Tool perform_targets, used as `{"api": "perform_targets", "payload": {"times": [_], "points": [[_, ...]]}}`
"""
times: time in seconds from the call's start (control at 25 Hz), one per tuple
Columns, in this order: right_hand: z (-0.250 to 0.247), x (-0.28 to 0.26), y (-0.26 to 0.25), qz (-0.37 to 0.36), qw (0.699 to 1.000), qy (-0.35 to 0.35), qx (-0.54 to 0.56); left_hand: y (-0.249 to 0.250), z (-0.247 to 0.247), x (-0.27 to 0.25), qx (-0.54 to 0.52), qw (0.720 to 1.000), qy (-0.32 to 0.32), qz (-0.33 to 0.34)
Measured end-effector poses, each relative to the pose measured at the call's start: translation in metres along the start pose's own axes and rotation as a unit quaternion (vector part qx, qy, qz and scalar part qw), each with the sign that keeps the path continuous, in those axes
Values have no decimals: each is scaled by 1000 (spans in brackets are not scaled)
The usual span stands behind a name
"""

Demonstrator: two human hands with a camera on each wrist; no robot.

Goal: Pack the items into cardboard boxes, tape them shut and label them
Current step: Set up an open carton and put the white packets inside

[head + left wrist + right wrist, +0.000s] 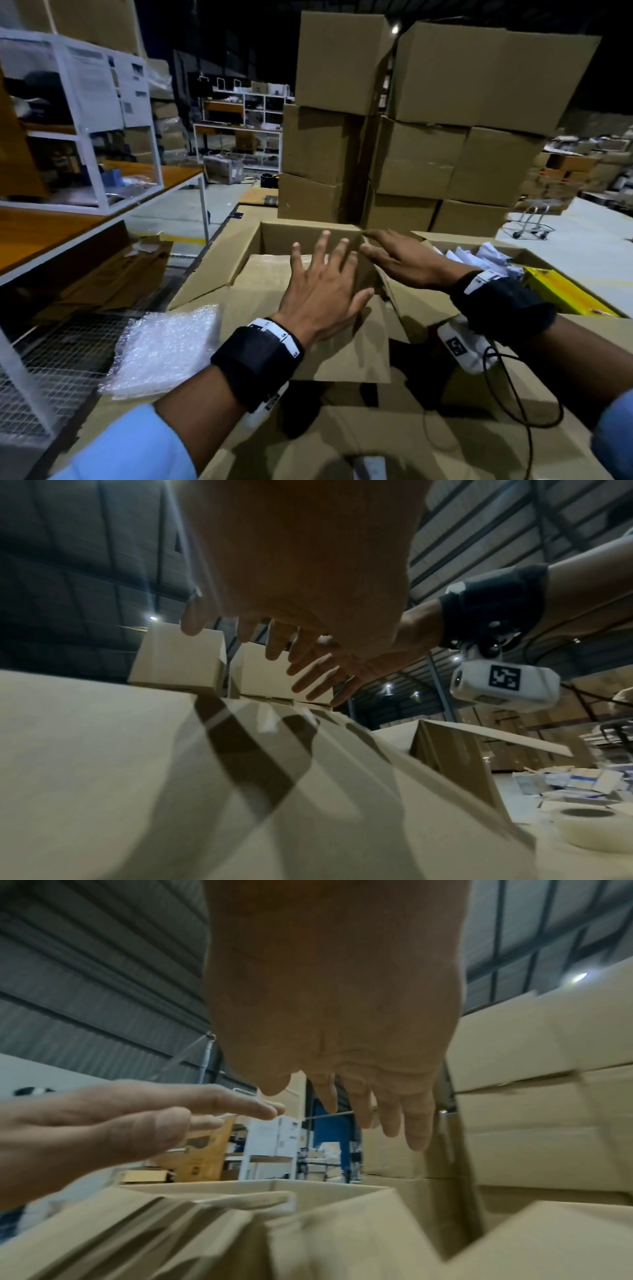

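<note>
An open cardboard box [308, 236] stands in front of me with its flaps spread; a brown cardboard layer [270, 274] lies inside. My left hand [325, 284] is spread flat, fingers straight, over the raised near flap [346, 349], holding nothing. My right hand [394, 255] reaches in from the right with straight fingers towards the far right corner of the box. In the left wrist view the left hand [301, 588] is above the cardboard flap [137, 764], casting finger shadows on it. The right wrist view shows the right hand [342, 1028] open above the box [308, 1188], the left hand [120, 1118] beside it.
A bubble wrap sheet [164, 346] lies left of the box. A second open box [534, 257] on the right holds a yellow pack [561, 294] and white items [489, 251]. Stacked cartons [411, 120] rise right behind. A tape roll [589, 829] sits nearby. White shelving [85, 137] stands left.
</note>
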State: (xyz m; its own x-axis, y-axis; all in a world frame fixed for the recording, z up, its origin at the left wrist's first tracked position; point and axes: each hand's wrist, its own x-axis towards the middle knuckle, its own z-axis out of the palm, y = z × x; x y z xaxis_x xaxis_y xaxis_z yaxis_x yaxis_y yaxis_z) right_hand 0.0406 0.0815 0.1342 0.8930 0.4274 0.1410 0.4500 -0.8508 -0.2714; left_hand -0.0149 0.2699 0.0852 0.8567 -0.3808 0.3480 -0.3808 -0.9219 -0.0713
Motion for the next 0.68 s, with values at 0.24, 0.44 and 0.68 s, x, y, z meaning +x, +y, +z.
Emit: {"api": "perform_targets", "payload": {"times": [0.24, 0.44, 0.68], "points": [[-37, -80, 77, 46, 998, 24, -37, 84, 1, 35, -23, 999, -12, 42], [-68, -133, 147, 67, 994, 69, -55, 162, 8, 62, -46, 996, -16, 70], [-85, -183, 229, 146, 988, 21, -45, 243, 23, 92, -51, 995, -16, 86]]}}
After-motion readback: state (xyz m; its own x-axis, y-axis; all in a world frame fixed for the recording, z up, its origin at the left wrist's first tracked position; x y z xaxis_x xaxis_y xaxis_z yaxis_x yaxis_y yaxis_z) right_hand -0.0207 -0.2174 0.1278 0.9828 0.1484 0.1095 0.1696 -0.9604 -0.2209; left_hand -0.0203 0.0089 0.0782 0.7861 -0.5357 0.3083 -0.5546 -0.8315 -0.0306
